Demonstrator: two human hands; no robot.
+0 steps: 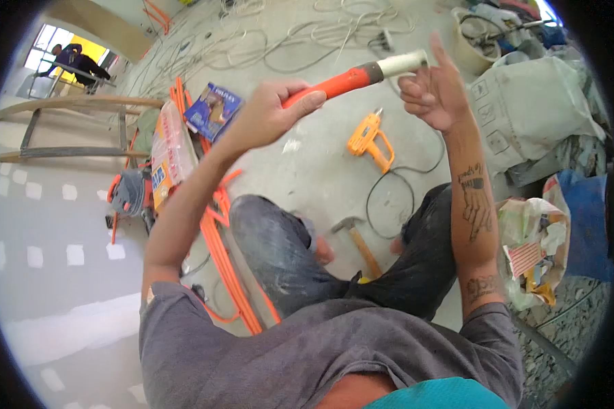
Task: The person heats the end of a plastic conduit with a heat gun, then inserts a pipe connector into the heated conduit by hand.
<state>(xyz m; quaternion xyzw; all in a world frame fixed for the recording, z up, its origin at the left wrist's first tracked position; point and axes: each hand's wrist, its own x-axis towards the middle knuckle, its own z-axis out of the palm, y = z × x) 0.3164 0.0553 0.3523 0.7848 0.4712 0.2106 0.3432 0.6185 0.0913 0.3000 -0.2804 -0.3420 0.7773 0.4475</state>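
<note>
A tube (341, 84), orange with a dark band and a whitish end, is held up in front of me. My left hand (274, 112) wraps round its orange part. At the whitish end is my right hand (433, 95), with the index finger stretched out and the other fingers curled; whether it grips the tube's end is unclear. Below, on the floor, lies a yellow-orange heat gun (372, 142) with a dark cable. A hammer (359, 247) with a wooden handle rests between my legs.
Orange pipes (226, 273) run along my left side beside a blue box (213, 111) and a bag (172, 146). Pale cables (286, 48) cover the floor ahead. Sacks (532, 109) and an open bag (535, 252) stand right. Another person (75, 61) is at the far left.
</note>
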